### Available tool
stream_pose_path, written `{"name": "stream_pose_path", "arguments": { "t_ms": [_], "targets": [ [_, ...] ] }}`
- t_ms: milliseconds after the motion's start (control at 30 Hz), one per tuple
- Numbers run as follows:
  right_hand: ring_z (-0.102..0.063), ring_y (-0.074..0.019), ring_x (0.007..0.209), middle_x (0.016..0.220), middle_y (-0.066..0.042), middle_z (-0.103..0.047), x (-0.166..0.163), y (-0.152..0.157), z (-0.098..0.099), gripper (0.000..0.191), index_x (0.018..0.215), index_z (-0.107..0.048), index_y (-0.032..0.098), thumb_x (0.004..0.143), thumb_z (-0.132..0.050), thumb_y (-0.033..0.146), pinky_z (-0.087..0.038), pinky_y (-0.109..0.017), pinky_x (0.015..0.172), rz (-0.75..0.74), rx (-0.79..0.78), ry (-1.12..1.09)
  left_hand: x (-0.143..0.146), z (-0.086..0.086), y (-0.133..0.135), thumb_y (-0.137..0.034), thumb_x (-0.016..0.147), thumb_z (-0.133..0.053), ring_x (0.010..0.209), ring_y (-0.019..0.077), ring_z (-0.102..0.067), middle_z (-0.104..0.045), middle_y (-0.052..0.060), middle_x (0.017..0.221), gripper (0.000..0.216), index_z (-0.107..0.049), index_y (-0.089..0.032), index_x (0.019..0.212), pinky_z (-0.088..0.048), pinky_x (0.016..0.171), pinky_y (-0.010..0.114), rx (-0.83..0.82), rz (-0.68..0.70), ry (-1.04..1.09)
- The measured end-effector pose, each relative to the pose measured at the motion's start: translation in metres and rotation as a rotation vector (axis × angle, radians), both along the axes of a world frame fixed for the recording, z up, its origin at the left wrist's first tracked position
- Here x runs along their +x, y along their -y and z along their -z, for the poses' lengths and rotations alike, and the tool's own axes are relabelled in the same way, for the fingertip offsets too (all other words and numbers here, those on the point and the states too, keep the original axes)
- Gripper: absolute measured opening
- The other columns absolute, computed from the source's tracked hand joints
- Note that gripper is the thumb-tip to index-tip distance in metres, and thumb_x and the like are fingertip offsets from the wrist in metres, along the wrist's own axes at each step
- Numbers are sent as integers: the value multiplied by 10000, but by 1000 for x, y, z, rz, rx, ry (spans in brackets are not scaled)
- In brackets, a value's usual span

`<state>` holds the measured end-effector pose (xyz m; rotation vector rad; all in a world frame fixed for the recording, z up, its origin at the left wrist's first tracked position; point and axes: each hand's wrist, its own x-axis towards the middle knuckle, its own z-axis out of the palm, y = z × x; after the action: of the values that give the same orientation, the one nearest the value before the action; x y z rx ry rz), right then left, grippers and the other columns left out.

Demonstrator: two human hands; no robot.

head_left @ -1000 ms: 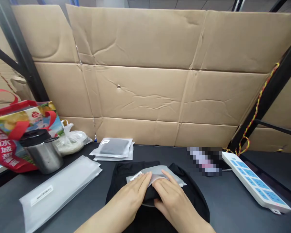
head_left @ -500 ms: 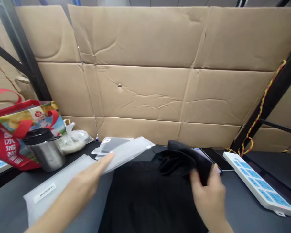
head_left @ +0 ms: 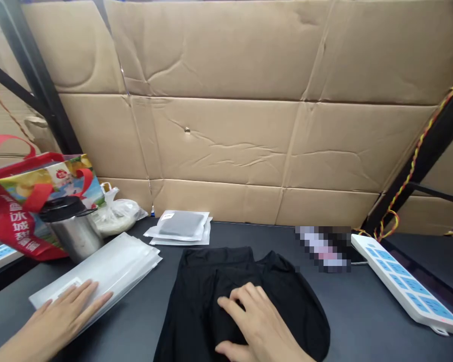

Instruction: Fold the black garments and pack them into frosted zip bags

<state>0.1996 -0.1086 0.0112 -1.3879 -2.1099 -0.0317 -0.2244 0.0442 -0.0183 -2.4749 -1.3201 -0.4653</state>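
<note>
A black garment [head_left: 245, 296] lies spread on the dark table [head_left: 362, 311] in front of me. My right hand [head_left: 254, 324] rests on it with fingers curled lightly over a fold of the cloth, thumb out to the left. My left hand [head_left: 62, 314] lies flat and open on the near end of a stack of clear plastic bags [head_left: 105, 269] at the left. Behind the garment sits a small pile of packed bags [head_left: 181, 226] with a grey item inside.
A steel flask with a black lid [head_left: 71, 229], a red printed carrier bag [head_left: 18, 206] and a knotted white plastic bag [head_left: 115, 216] stand at the left. A white power strip [head_left: 403, 281] lies at the right beside a blurred-out object. Cardboard sheets [head_left: 230, 125] wall off the back.
The clear bag that lay on the garment went left in my left hand onto the stack. My right hand lifted the garment's right side, then laid it back down flat.
</note>
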Motion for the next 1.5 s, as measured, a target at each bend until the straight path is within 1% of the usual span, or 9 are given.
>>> {"name": "stream_pose_path", "arguments": {
  "t_ms": [100, 167, 267, 467, 633, 933, 1100, 1300, 1500],
  "targets": [
    [-611, -171, 783, 841, 5, -655, 0, 1, -4, 116, 949, -641, 260, 865, -580, 209, -517, -298, 747, -7, 6, -138, 62, -24, 11, -454, 851, -388, 1066, 375, -620, -725, 65, 1065, 368, -709, -311, 960, -461, 914, 595, -32, -14, 126],
    [-631, -152, 800, 878, 1, -667, 9, 3, -10, 161, 965, -621, 257, 921, -474, 208, -514, -256, 747, 77, 21, -307, 120, -40, 20, -500, 877, -439, 1165, 289, -573, -635, 41, 1254, 412, -611, -307, 1198, -448, 1006, 446, -97, 82, 146],
    [-661, -142, 757, 903, -6, -677, 34, 9, -17, 159, 1014, -564, 247, 927, -449, 315, -529, -222, 690, 341, 49, -520, 203, -52, 32, -462, 930, -452, 1205, 230, -535, -557, 36, 1341, 443, -478, -307, 1345, -427, 1027, 364, -529, 357, 184],
    [-671, -193, 886, 1089, -51, -653, 86, 26, -12, 257, 1124, -500, 253, 907, -410, 358, -542, -311, 738, 674, 95, -398, 280, -51, 35, -387, 839, -634, 1069, 256, -552, -626, 70, 1067, 350, -622, -205, 1137, -437, 944, 370, -702, 473, 160],
    [-544, -249, 1168, 1278, -57, -565, 90, 20, -8, 420, 1215, -522, 278, 826, -596, 418, -489, -385, 930, 432, -64, -145, 287, -51, 36, -263, 771, -650, 959, 227, -543, -577, 23, 945, 143, -606, -209, 896, -443, 836, 321, -735, 474, 164],
    [-669, -208, 856, 966, -33, -692, 103, 6, -22, 237, 1079, -572, 266, 920, -428, 365, -507, -317, 768, 519, -69, -328, 263, -76, 31, -342, 846, -507, 681, 163, -500, -520, -36, 745, 149, -513, -229, 943, -387, 625, 239, -766, 405, 336],
    [-628, -185, 591, 740, 6, -659, 131, 4, -14, 324, 1134, -533, 246, 895, -430, 439, -509, -309, 614, 576, -205, -429, 219, -91, 1, -357, 835, -522, 824, 191, -542, -591, -14, 891, 202, -535, -216, 979, -421, 731, 254, -723, 359, 439],
    [-627, -231, 859, 922, -58, -673, 135, -9, 11, 311, 960, -638, 225, 855, -518, 492, -497, -360, 769, 531, -137, -257, 201, -59, -5, -436, 860, -516, 877, 214, -606, -663, 5, 947, 279, -608, -214, 1002, -479, 751, 281, -805, 283, 526],
    [-595, -252, 1017, 1011, -64, -675, 139, -8, -14, 264, 867, -663, 240, 861, -530, 468, -438, -412, 935, 363, -145, -394, 191, -66, 5, -411, 841, -584, 1119, 248, -591, -678, 24, 1166, 208, -677, -245, 925, -444, 974, 351, -793, 330, 766]
  ]
}}
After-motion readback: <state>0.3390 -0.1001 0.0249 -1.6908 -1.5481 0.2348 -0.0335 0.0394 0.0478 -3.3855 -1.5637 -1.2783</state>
